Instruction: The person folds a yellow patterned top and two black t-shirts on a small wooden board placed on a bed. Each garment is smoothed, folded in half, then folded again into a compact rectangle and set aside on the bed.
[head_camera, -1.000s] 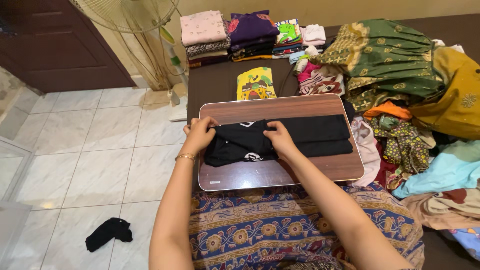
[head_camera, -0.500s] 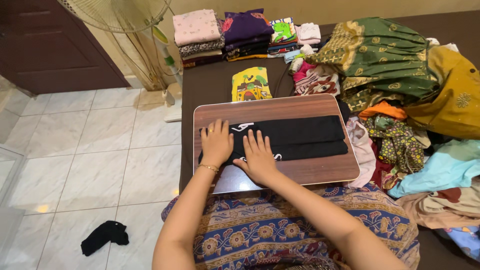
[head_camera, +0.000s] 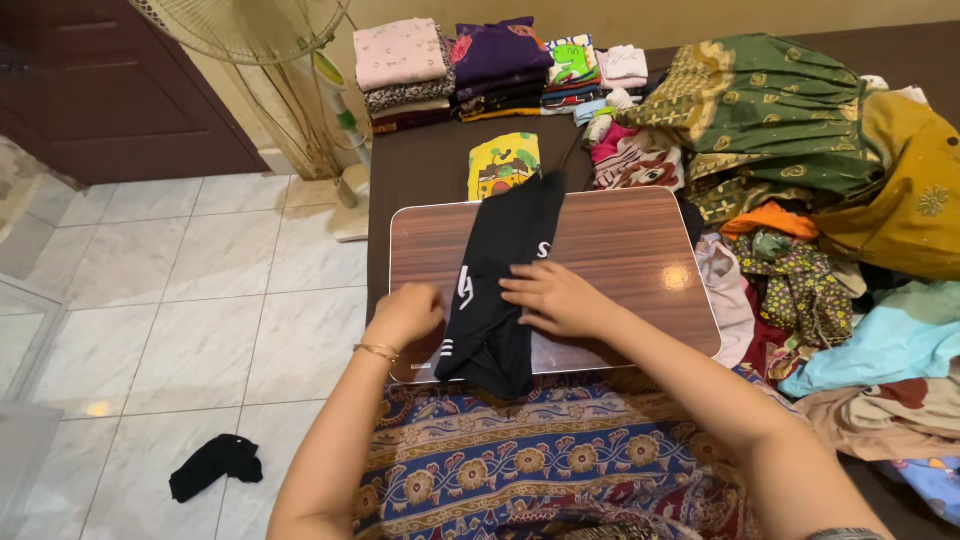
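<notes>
The left hand (head_camera: 405, 315) is blurred. The fan (head_camera: 250, 25) is cut off at the top edge, the blue cloth (head_camera: 935, 475) at the corner.

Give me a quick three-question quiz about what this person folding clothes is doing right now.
1. True or false: the black garment hangs over the near edge of the wooden board.
2. Which hand lies flat on the garment? A) left hand B) right hand
3. What lies on the tiled floor at lower left?

Key:
1. True.
2. B; the left hand grips the garment's left edge.
3. A small black cloth.
</notes>
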